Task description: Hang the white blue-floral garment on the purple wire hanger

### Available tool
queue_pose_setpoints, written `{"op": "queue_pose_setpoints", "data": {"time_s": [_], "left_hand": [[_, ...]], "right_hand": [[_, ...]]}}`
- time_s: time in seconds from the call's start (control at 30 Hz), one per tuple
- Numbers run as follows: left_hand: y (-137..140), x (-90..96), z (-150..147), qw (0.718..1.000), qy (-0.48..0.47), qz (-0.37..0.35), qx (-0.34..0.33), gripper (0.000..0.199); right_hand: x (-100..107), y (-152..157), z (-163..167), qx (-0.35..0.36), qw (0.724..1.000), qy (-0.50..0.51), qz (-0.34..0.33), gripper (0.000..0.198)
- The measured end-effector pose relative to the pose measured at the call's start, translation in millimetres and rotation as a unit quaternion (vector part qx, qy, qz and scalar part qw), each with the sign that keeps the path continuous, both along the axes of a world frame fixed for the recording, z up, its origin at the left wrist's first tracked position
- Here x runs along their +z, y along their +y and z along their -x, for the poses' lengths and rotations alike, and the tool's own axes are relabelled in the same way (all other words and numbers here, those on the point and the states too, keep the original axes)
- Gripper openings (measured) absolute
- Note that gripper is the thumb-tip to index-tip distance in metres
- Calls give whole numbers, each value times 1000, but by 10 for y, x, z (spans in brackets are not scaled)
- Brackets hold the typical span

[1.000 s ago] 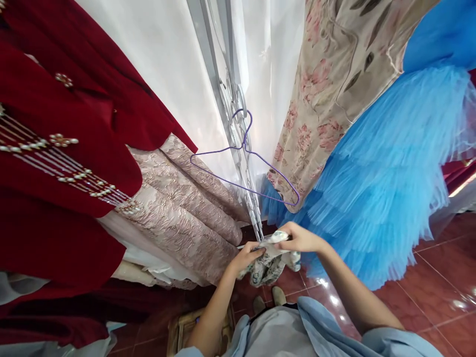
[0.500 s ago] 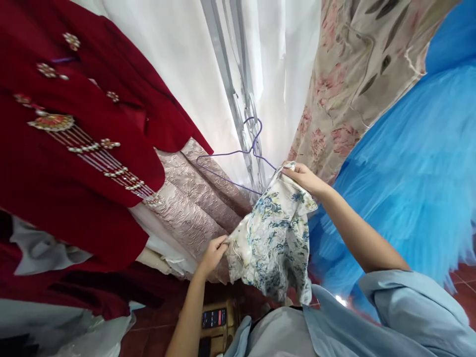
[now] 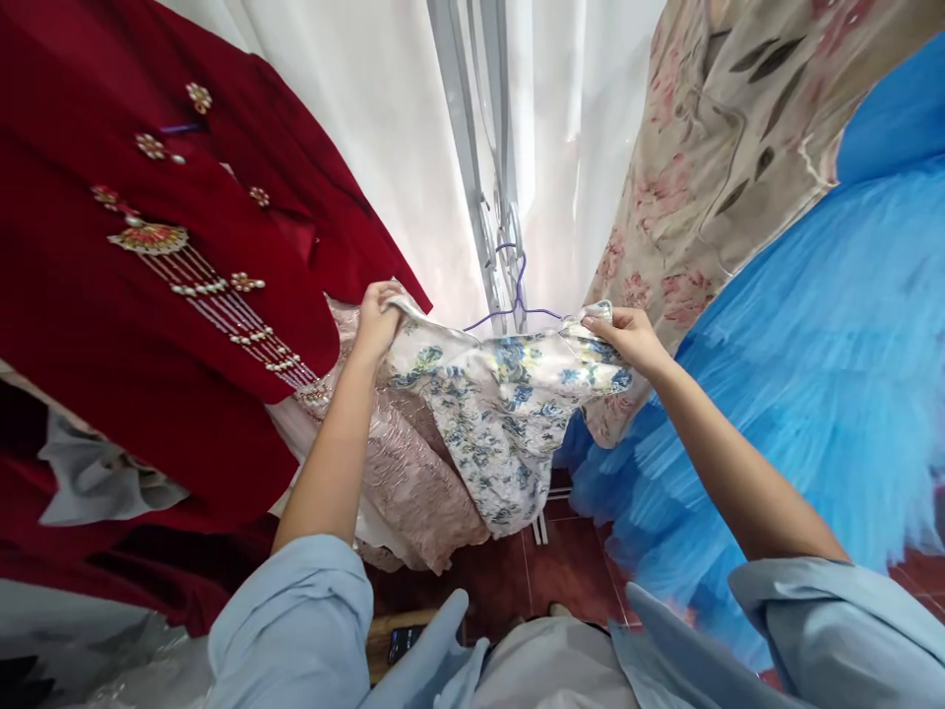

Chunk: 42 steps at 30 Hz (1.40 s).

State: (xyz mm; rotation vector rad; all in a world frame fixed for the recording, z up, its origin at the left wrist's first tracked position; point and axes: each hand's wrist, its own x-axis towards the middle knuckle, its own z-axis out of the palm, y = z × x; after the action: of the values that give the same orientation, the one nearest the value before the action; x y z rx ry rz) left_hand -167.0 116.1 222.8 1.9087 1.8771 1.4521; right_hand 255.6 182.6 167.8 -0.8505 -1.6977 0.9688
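Note:
A white garment with blue and yellow flowers (image 3: 509, 414) hangs spread between my two hands. My left hand (image 3: 378, 320) pinches its upper left corner, in front of the pink brocade cloth. At the upper right corner, my right hand (image 3: 627, 337) grips the fabric with the thumb on top. A purple wire hanger (image 3: 519, 295) shows above the garment's top edge; its hook is up by the grey metal rack bars (image 3: 472, 148). The lower part of the hanger is hidden behind or inside the garment.
Dark red velvet clothing with beaded ornaments (image 3: 214, 266) hangs on the left, above a pink brocade garment (image 3: 420, 483). To the right are a beige floral dress (image 3: 671, 207) and a blue tulle dress (image 3: 797, 354). White curtains (image 3: 369, 108) hang behind. Below, a phone (image 3: 403, 642) lies near red floor tiles (image 3: 568, 566).
My left hand has risen from the garment's lower left to its upper left corner. The garment's top edge, slanted before, is now nearly level and covers the hanger's lower part.

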Motion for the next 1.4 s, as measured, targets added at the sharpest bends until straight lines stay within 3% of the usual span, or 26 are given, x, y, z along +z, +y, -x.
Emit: {"op": "queue_pose_setpoints", "data": {"time_s": [0.07,0.13,0.2,0.27,0.37,0.47,0.6,0.77,0.87,1.0,1.13,1.3,1.4], "left_hand": [[18,53,-271,991,-56,53,-113,69],[-104,16,-511,984,-17,89,-155,72],[-284,-58,-664,986,59,98,-124,52],[-442,-128,-724,987,109,89,-82,36],[-556,-185,-731,986,152,62,-37,30],[-562,-192,-762,982,188,31,-2,28],[-526,-189,-873,978,209,16,5,29],[-473,-271,-836,981,194,6,4,33],[-469,-361,-670,987,159,-8,-21,38],[-505,-428,-504,985,151,-20,-77,34],[-528,-372,-577,980,183,-31,-68,29],[-499,-191,-789,981,189,-24,17,29],[-442,-48,-932,976,216,-30,-3,28]], "right_hand": [[-65,58,-20,-6,999,4,47,44],[-138,98,-34,-16,996,-12,83,46],[-201,109,-35,-59,995,-30,76,42],[-234,92,-20,-149,987,-58,25,34],[-200,47,42,-241,959,-148,-28,33],[-50,44,171,-240,942,-236,-9,47],[246,161,460,-223,928,-297,-16,49],[466,357,699,-135,952,-274,19,55],[381,322,565,-93,977,-193,-10,58],[59,70,224,-55,980,-124,-146,48],[-84,-69,76,-102,959,-165,-208,42],[156,0,90,-185,937,-190,-228,35],[202,-34,32,-238,925,-201,-216,33]]}}
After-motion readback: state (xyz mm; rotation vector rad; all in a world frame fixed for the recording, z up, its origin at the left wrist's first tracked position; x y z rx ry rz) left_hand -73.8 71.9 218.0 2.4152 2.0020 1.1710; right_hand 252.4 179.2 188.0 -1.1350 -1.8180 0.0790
